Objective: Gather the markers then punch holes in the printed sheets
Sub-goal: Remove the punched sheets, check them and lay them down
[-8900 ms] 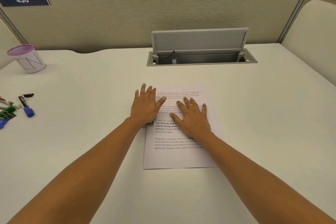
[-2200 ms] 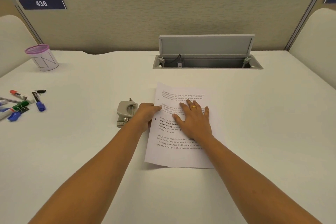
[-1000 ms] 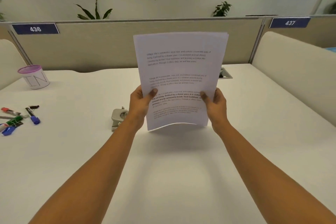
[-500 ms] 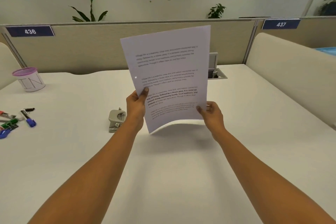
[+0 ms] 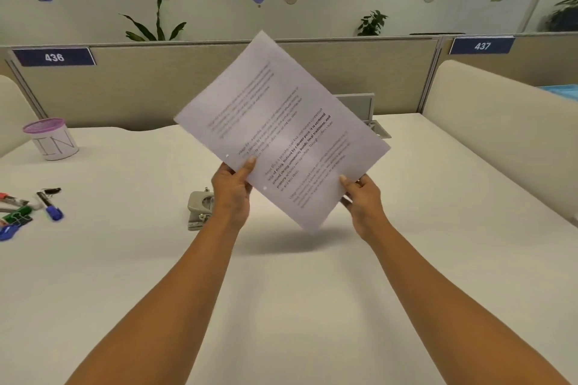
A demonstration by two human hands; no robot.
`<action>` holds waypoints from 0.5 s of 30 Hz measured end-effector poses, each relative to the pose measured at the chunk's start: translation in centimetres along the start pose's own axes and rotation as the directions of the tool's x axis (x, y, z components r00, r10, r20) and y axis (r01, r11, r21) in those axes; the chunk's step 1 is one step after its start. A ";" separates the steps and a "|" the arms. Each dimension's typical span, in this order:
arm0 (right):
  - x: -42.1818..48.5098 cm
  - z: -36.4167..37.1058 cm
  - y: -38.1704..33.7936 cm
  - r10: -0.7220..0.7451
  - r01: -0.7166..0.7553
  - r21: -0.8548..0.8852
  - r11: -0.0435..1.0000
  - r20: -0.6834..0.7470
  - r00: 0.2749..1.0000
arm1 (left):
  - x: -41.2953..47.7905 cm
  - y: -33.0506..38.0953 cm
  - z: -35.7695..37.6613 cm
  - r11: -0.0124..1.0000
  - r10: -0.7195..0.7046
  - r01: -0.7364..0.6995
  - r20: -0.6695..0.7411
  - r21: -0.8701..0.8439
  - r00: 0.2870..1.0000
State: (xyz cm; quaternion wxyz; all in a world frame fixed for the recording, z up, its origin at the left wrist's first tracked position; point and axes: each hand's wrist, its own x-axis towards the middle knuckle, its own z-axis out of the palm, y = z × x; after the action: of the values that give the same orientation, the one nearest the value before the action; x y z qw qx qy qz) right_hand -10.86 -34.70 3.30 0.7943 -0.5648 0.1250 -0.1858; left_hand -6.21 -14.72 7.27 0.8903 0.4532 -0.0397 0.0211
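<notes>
Both grips grasp the printed sheets: the left hand pinches the punched edge, and the right hand pinches the lower right edge. Held upright above the bench a moment ago, the sheets are now turned corner-down. Two holes show, so punching looks done. The hole punch sits just left of the left grip. Far left, the markers lie scattered, ungathered. Beyond them stands a purple-rimmed cup, its contents unseen.

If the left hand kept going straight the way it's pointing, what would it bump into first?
The printed sheets: the left hand pinches their edge. Past them the way looks free over the desk up to the partition, though depth is unclear. The hole punch lies beside it.
</notes>
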 end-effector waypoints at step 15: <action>1.2 -1.9 -3.3 -0.293 0.255 -0.233 0.938 -0.144 0.945 | 2.0 1.7 -4.3 0.879 0.037 -0.008 -0.051 0.477 0.998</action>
State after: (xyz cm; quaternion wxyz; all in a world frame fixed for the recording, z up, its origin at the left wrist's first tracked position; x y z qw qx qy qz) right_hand -11.05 -37.77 5.77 0.6816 -0.6393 0.1338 -0.3297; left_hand -4.09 -10.25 6.33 0.7519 0.6570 -0.0126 0.0537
